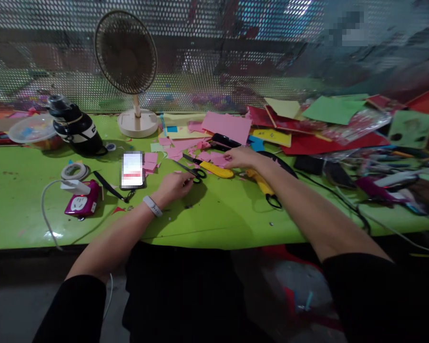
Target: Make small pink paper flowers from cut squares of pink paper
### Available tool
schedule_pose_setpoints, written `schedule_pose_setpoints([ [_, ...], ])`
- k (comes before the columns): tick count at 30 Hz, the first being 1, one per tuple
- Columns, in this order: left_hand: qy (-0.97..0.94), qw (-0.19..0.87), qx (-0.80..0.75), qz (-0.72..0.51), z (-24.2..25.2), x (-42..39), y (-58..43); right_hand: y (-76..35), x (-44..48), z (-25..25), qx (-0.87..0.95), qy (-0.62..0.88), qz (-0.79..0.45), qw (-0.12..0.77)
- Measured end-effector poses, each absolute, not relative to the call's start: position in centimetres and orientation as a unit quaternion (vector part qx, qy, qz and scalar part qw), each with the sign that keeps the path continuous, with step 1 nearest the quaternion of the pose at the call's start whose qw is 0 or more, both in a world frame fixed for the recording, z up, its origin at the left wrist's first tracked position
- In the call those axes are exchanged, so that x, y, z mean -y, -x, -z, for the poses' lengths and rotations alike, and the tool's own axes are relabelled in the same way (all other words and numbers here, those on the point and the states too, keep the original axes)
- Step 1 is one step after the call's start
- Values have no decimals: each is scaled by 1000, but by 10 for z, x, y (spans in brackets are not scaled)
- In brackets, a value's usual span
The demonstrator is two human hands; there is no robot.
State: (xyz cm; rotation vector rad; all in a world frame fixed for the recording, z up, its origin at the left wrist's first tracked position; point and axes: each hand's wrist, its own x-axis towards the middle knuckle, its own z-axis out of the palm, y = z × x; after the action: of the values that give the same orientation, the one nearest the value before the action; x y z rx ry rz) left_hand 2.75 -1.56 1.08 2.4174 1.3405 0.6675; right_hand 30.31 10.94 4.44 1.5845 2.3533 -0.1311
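My left hand (176, 186), a pale band on its wrist, rests on the green table with its fingers curled. Its fingertips meet the black handles of the scissors (196, 173); whatever lies inside the fingers is hidden. Further right, my right hand (242, 157) reaches down with bent fingers closed at the edge of a pink paper scrap (218, 159). Just below those fingertips lies a yellow-handled utility knife (217, 170), its blade end toward the left. Under my right forearm is a yellow and black tool (260, 182), partly covered, kind unclear.
A lit phone (132, 170), tape roll (74, 171), purple power adapter (81, 199) and black bottle (76, 126) stand left. A fan (137, 123) is behind. Coloured paper (334, 114) is heaped back right; a cable (329, 190) crosses the right side. Another person's hand (427, 193) shows far right.
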Motion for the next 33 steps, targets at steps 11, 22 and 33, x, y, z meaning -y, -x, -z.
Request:
schedule_pose_setpoints([
  [11, -841, 141, -458, -252, -5, 13, -26, -299, -106, -52, -831, -535, 48, 144],
  [22, -842, 143, -457, -249, -7, 14, -26, -308, -113, -43, -839, -527, 22, 133],
  [33, -846, 133, -452, -249, -2, 10, -26, -316, -122, -39, -793, -607, 37, 40],
])
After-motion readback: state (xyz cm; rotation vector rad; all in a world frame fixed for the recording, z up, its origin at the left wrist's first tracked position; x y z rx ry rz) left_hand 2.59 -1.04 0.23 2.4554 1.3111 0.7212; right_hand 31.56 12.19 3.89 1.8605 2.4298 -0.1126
